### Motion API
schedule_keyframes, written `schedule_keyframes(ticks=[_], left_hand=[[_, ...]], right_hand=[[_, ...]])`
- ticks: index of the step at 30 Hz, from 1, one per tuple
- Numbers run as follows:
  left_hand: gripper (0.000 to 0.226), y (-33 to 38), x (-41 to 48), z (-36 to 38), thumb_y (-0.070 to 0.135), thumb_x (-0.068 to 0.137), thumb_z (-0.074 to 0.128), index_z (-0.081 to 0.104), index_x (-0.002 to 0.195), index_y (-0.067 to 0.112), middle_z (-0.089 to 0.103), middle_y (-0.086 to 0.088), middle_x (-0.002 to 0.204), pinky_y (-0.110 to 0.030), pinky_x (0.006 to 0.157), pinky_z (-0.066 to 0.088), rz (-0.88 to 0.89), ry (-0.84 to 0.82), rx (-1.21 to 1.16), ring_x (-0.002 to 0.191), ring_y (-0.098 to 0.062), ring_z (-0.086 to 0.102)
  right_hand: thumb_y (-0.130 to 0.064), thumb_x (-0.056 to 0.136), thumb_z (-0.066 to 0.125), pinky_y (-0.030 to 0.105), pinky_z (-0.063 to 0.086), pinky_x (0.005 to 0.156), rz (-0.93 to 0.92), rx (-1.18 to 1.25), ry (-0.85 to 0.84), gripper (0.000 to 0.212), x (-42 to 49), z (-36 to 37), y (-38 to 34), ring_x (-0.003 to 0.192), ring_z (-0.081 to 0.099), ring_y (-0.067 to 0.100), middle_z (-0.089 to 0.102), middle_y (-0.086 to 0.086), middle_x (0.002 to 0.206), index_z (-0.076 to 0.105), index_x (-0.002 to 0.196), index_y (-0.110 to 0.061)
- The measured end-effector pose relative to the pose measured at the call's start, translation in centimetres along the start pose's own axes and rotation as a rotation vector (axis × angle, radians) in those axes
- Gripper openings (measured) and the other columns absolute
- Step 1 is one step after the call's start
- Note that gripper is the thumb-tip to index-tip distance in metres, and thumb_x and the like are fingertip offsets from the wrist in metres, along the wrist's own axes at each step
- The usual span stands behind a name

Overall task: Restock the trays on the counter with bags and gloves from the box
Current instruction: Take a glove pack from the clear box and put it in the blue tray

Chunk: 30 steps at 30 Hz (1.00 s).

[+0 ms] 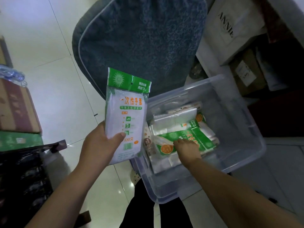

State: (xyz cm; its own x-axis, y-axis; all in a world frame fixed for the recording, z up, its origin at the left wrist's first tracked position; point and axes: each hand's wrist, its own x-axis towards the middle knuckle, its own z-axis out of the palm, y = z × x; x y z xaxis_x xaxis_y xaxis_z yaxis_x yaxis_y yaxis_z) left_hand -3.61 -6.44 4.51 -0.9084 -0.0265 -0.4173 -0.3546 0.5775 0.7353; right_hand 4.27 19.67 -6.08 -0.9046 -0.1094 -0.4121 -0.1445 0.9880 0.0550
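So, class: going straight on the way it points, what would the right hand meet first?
The green-and-white plastic glove packet in the clear plastic box; the right hand seems to touch it.

The glove packet (126,116) is glossy clear plastic film with a green printed header, the storage box (233,116) is smooth translucent plastic, the chair cover (139,38) is rough blue-grey terry cloth, the floor tiles (62,99) are glossy white, and the cardboard carton (18,109) is matt.
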Motion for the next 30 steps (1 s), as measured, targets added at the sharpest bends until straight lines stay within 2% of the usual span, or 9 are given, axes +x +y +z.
schedule_keyframes(ticks=[6,9,14,16,19,23,25,27,30], left_hand=[[0.018,3.3,-1.6,-1.8,0.036,0.077,0.064,0.051,0.088,0.038,0.056,0.02,0.076,-0.021,0.054,0.038,0.036,-0.057,0.072,0.07,0.001,0.053],[0.024,6.0,-2.6,-1.0,0.037,0.078,0.061,0.057,0.1,0.029,0.062,0.006,0.089,-0.029,0.064,0.044,0.031,-0.151,0.032,0.077,-0.017,0.06],[0.021,11.6,-5.9,2.4,0.025,0.089,0.057,0.056,0.11,0.028,0.067,0.007,0.089,-0.033,0.072,0.054,-0.017,-0.39,-0.233,0.078,-0.015,0.065],[0.017,13.5,-7.5,3.4,0.03,0.091,0.055,0.06,0.107,0.03,0.073,0.006,0.089,-0.036,0.074,0.057,-0.028,-0.487,-0.341,0.08,-0.019,0.071],[0.021,16.3,-10.2,4.7,0.033,0.094,0.049,0.064,0.107,0.026,0.076,0.002,0.09,-0.028,0.063,0.056,-0.009,-0.61,-0.447,0.081,-0.017,0.072],[0.023,19.2,-13.9,7.0,0.031,0.096,0.046,0.061,0.109,0.021,0.076,-0.003,0.091,-0.029,0.056,0.054,-0.054,-0.78,-0.56,0.076,-0.019,0.072],[0.02,20.2,-15.8,8.0,0.031,0.09,0.058,0.06,0.109,0.027,0.075,-0.001,0.096,-0.03,0.058,0.056,-0.015,-0.835,-0.533,0.08,-0.019,0.072],[0.039,20.9,-17.6,9.2,0.03,0.072,0.077,0.056,0.103,0.041,0.069,0.007,0.1,-0.027,0.063,0.058,0.112,-0.831,-0.361,0.085,-0.013,0.07],[0.053,22.0,-21.1,11.4,0.023,0.06,0.079,0.052,0.096,0.05,0.06,0.02,0.099,-0.022,0.064,0.057,0.279,-0.753,-0.201,0.088,-0.003,0.063]], right_hand=[[-0.01,0.043,0.084,0.024,0.049,0.051,-0.129,0.088,0.207,0.029,-5.5,-9.2,2.8,0.052,0.06,0.021,0.063,0.0,0.058,0.066,0.063,-0.02],[-0.019,0.067,0.075,0.032,0.046,0.074,-0.237,0.074,0.363,0.014,-9.0,-14.5,3.6,0.065,0.06,0.018,0.065,-0.004,0.07,0.064,0.074,-0.023],[-0.029,0.086,0.056,0.042,0.03,0.106,-0.252,-0.021,0.682,0.009,-13.4,-21.9,4.2,0.098,0.058,0.019,0.068,-0.005,0.094,0.063,0.091,-0.027],[-0.032,0.085,0.063,0.044,0.033,0.104,-0.177,-0.025,0.817,0.013,-14.7,-23.3,4.6,0.109,0.052,0.022,0.069,-0.001,0.106,0.065,0.097,-0.029],[-0.043,0.077,0.066,0.042,0.036,0.095,0.079,0.037,0.873,0.045,-16.5,-23.4,5.4,0.113,0.044,0.024,0.053,0.003,0.127,0.056,0.118,-0.032],[-0.04,0.064,0.08,0.046,0.049,0.087,0.336,0.358,0.811,0.073,-19.6,-21.6,5.9,0.106,0.052,0.029,0.057,0.016,0.121,0.048,0.126,-0.016],[-0.032,0.06,0.085,0.048,0.053,0.086,0.393,0.561,0.77,0.078,-21.5,-20.5,6.6,0.106,0.058,0.032,0.056,0.019,0.123,0.052,0.126,-0.006],[-0.024,0.062,0.085,0.045,0.056,0.082,0.419,0.672,0.748,0.076,-23.5,-19.7,7.3,0.103,0.059,0.027,0.052,0.017,0.125,0.051,0.127,-0.005],[-0.02,0.063,0.085,0.041,0.056,0.081,0.439,0.724,0.76,0.074,-27.0,-18.6,8.7,0.1,0.06,0.024,0.053,0.015,0.122,0.051,0.126,-0.004]])
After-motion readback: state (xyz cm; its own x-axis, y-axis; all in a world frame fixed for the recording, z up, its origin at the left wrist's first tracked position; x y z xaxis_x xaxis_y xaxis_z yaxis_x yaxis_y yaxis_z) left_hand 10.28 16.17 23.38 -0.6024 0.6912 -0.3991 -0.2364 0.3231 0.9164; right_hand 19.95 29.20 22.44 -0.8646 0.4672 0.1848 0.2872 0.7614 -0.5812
